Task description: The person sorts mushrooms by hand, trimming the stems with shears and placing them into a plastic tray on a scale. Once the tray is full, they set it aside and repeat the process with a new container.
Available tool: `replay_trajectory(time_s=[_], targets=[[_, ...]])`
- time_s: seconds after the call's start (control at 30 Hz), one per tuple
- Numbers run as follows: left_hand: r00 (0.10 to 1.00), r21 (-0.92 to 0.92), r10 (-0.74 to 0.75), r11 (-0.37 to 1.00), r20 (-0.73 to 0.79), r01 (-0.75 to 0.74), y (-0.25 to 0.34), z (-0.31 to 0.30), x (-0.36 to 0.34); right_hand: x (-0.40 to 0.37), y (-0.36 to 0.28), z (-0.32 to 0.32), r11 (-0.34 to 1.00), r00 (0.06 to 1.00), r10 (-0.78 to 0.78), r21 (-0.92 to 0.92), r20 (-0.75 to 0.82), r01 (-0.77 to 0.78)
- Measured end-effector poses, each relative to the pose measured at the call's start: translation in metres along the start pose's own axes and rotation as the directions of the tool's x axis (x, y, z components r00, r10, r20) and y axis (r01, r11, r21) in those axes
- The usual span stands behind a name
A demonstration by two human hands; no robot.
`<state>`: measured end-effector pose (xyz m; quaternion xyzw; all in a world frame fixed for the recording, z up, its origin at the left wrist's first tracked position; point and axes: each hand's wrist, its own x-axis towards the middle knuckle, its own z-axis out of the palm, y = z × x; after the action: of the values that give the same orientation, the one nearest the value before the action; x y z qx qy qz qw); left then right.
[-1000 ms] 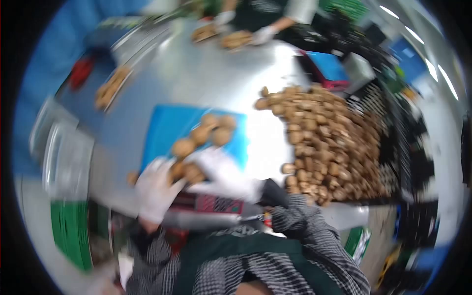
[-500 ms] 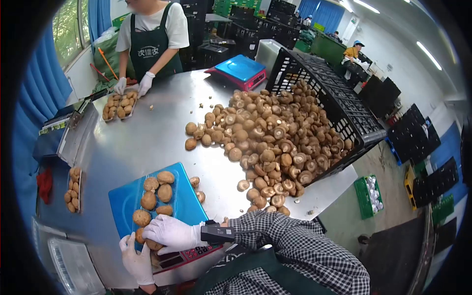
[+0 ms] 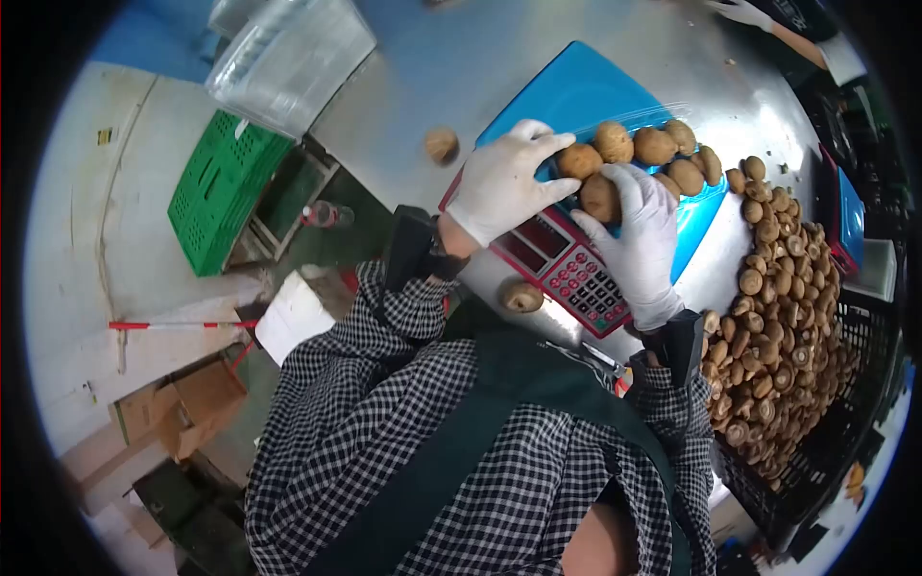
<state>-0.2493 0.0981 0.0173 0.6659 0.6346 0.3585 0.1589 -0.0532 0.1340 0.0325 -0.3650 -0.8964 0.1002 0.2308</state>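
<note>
A blue-topped scale [image 3: 576,86] with a red keypad side stands in front of me. On it lies a clear plastic tray [image 3: 642,115] with several brown shiitake mushrooms [image 3: 655,146] in it. My white-gloved left hand [image 3: 509,182] is at the tray's near end, thumb and forefinger spread beside a mushroom [image 3: 579,160]. My gloved right hand [image 3: 642,240] has its thumb and fingers closed around another mushroom [image 3: 599,199] at that end. Part of this mushroom is hidden by the fingers.
Loose mushrooms [image 3: 768,336] are heaped at the right by a black crate [image 3: 855,336]. Single mushrooms lie near the scale. Clear plastic trays [image 3: 293,67] are stacked upper left, above a green crate [image 3: 226,192]. A co-worker's gloved hand [image 3: 744,13] shows upper right.
My view has turned down and toward the left. My left hand remains at the tray's near end, its fingers now spread; my right hand remains on a mushroom there.
</note>
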Motion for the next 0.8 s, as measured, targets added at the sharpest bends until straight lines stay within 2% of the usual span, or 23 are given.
replay_trajectory(time_s=[0.3,0.47,0.67,0.8], targets=[[1.0,0.013,0.021,1.0,0.013,-0.021,0.003,-0.003,0.004,-0.007,0.004,-0.005,0.994,0.996,-0.092,-0.06,0.013,0.092],[0.999,0.053,0.029,0.998,0.014,-0.029,0.001,-0.002,0.003,-0.011,0.001,-0.011,0.992,0.997,-0.042,-0.12,0.063,0.049],[1.0,0.121,0.028,0.992,0.012,-0.029,0.008,-0.002,0.005,-0.011,-0.003,-0.007,0.991,0.999,-0.012,-0.13,0.042,0.018],[0.994,0.18,0.108,0.978,-0.024,-0.102,0.007,0.001,0.007,-0.012,-0.006,-0.005,0.993,0.999,0.029,-0.116,0.031,-0.025]])
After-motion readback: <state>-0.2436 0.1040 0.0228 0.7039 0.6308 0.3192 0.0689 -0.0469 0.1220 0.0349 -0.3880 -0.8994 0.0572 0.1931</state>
